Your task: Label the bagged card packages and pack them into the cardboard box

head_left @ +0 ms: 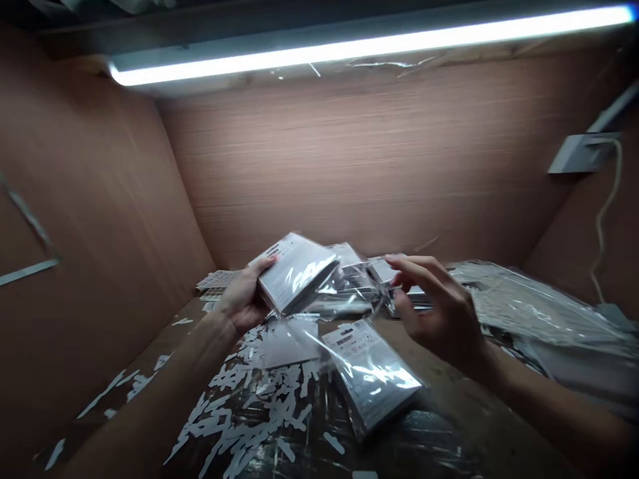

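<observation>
My left hand (243,298) grips a flat white packet (295,271), which is partly inside a clear plastic sleeve (349,286). My right hand (439,309) has its thumb and fingers pinched on the far end of that sleeve. Below the hands a sealed packet in clear film (372,372) lies flat on the worktop. More packets (384,269) are piled behind the hands against the back wall.
Several white paper strips (249,406) litter the dark worktop (429,446). A heap of clear plastic bags (539,313) lies at the right. Brown board walls close in left, back and right. A light tube (369,46) runs overhead; a white cable (602,219) hangs at right.
</observation>
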`<move>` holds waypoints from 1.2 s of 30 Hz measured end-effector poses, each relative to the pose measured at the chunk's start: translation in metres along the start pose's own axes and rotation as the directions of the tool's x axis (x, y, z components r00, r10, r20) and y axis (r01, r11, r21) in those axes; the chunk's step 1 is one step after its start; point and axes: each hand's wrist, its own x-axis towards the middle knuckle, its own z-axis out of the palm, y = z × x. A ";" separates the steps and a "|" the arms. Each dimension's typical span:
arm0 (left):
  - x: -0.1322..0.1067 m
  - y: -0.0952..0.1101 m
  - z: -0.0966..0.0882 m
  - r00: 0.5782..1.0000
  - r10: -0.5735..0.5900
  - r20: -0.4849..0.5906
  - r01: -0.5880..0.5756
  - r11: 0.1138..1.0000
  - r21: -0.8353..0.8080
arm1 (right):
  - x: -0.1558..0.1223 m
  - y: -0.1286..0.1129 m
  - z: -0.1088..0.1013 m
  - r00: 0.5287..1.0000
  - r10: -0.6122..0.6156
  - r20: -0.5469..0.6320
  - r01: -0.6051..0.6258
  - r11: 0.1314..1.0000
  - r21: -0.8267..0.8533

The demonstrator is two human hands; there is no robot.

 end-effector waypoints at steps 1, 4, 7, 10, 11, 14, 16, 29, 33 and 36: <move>0.000 -0.014 0.004 0.999 -0.050 0.007 0.050 0.998 0.023 | -0.012 0.004 -0.017 0.996 -0.087 0.028 0.088 0.996 -0.024; -0.003 -0.056 0.015 0.981 -0.190 0.028 0.186 0.978 0.094 | -0.052 0.015 -0.054 0.893 -0.347 0.285 0.369 0.929 -0.024; -0.005 -0.091 0.023 0.952 -0.300 0.050 0.289 0.943 0.162 | -0.084 0.020 -0.073 0.835 -0.399 0.379 0.439 0.898 -0.022; -0.003 -0.112 0.021 0.937 -0.347 0.040 0.325 0.909 0.262 | -0.101 0.020 -0.081 0.885 -0.337 0.321 0.347 0.937 0.029; -0.001 -0.115 0.019 0.939 -0.344 0.028 0.320 0.897 0.304 | -0.104 0.019 -0.082 0.891 -0.321 0.321 0.316 0.946 0.069; 0.000 -0.109 0.012 0.962 -0.274 -0.019 0.258 0.879 0.401 | -0.109 0.018 -0.081 0.867 -0.290 0.406 0.222 0.953 0.206; -0.008 -0.100 0.008 0.996 -0.083 -0.034 0.090 0.918 0.385 | -0.112 0.018 -0.078 0.841 -0.270 0.469 0.148 0.949 0.280; -0.140 -0.234 -0.022 0.911 0.385 0.144 -0.411 0.861 0.300 | -0.105 0.025 -0.066 0.781 -0.338 0.525 0.061 0.878 0.475; -0.139 -0.240 -0.013 0.928 0.365 -0.070 -0.356 0.927 0.120 | -0.103 0.026 -0.056 0.805 -0.312 0.505 0.020 0.865 0.502; -0.138 -0.237 -0.010 0.935 0.351 -0.059 -0.346 0.934 0.087 | -0.107 0.026 -0.052 0.834 -0.293 0.467 0.001 0.848 0.530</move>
